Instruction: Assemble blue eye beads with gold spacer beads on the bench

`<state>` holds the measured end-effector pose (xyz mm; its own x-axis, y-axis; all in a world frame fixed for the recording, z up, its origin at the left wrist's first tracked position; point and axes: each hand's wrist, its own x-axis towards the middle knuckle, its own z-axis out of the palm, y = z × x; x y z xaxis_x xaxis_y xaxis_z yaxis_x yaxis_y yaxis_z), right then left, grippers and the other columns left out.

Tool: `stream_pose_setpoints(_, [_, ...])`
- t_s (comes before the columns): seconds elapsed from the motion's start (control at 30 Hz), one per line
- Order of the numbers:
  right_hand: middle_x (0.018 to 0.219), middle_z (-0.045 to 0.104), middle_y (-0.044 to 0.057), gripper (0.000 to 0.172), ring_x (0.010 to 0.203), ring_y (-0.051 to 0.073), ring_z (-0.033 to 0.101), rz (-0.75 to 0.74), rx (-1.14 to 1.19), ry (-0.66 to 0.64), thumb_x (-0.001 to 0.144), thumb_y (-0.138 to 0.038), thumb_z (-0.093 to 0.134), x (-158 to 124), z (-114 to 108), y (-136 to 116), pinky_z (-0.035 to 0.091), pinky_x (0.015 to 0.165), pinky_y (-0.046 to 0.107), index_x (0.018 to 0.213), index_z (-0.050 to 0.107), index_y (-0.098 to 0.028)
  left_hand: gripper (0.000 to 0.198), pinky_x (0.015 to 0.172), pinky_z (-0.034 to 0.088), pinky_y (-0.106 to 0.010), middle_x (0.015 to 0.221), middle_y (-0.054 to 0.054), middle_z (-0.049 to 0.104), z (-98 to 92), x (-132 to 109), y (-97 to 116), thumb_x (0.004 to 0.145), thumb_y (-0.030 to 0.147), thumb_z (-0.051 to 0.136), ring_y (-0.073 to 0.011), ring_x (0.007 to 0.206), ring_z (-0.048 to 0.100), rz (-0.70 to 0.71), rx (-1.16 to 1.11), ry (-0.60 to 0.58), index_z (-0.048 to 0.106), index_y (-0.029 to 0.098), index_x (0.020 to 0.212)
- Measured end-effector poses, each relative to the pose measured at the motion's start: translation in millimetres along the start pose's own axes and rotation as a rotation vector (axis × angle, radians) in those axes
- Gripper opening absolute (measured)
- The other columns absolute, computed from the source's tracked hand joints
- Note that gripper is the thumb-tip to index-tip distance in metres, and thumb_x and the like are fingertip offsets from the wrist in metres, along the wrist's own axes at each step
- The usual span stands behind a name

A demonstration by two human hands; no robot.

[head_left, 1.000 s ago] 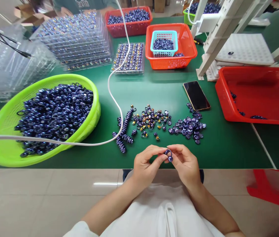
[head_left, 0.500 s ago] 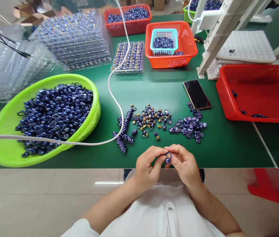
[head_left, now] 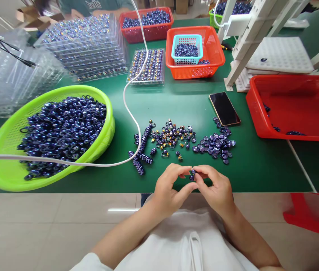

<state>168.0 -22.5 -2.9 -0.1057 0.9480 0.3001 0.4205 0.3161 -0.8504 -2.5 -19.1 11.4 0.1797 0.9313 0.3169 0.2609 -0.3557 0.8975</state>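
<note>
**One Little Blue Piece in the Fingers, Lots More All Around**

The right hand (head_left: 217,188) pinched a small piece (head_left: 192,174) between its thumb and pointing finger. The left hand (head_left: 170,190) was part open, with its thumb well away from its pointing finger. That fingertip came very near the piece, but one cannot tell if it touched.

The job looked only part done. The piece was in the fingers, and it was hard to say if it was finished.

Just past the hands lay a heap of pieces with gold bits (head_left: 172,135). Past the left hand were rows of pressed-together pieces (head_left: 145,141). Past the right hand was a pile of flat dark bits (head_left: 217,145).

Far to the left of the left hand, a green basket (head_left: 110,120) was heaped with loose pieces, so plenty seemed left to do. Farther ahead of the hands, a clear tray (head_left: 151,83) held neat rows, which looked like the done ones.

The piece in the fingers was dark blue and shiny. The fingers hid some of it, so its whole shape did not show.
</note>
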Motion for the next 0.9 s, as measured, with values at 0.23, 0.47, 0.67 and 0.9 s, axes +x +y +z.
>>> stream_pose_setpoints(0.23, [0.093,0.068,0.007,0.027,0.075,0.016,0.066,-0.269,-0.247,0.096,0.087,-0.008,0.062,1.3,1.4,-1.1,0.058,0.067,0.029,0.110,0.060,-0.020,0.010,0.070,0.054,-0.026,0.082,-0.006,0.074,2.0,2.7,0.7,0.087,0.023,0.068,-0.0154,0.073,0.068,-0.465,-0.273,-0.042,0.072,0.015,0.090])
stream_pose_setpoints(0.47, [0.096,0.068,0.009,0.026,0.081,0.018,0.067,-0.283,-0.161,-0.038,0.094,-0.015,0.058,-0.2,-1.3,1.6,0.058,0.069,0.030,0.119,0.057,-0.019,0.020,0.063,0.053,-0.024,0.071,-0.003,0.071,-3.9,6.7,-11.4,0.077,0.030,0.080,-0.0111,0.060,0.064,-0.831,-0.789,-0.173,0.072,0.012,0.081])
stream_pose_setpoints(0.67, [0.087,0.069,0.009,0.017,0.076,0.020,0.066,-0.339,-0.266,-0.147,0.097,-0.017,0.053,2.5,-9.3,9.4,0.055,0.066,0.032,0.113,0.057,-0.016,0.031,0.068,0.055,-0.027,0.081,-0.005,0.069,-5.1,5.4,-8.2,0.077,0.034,0.080,-0.0132,0.069,0.065,-0.797,-0.695,-0.183,0.070,0.012,0.097])
stream_pose_setpoints(0.9, [0.083,0.070,0.007,0.011,0.072,0.019,0.068,-0.393,-0.254,-0.190,0.098,-0.017,0.049,-1.1,-5.8,5.9,0.054,0.063,0.030,0.106,0.056,-0.018,0.052,0.086,0.056,-0.035,0.120,-0.012,0.064,-6.5,2.5,0.1,0.077,0.030,0.080,-0.0243,0.105,0.064,-0.460,-0.383,-0.332,0.065,0.021,0.127])
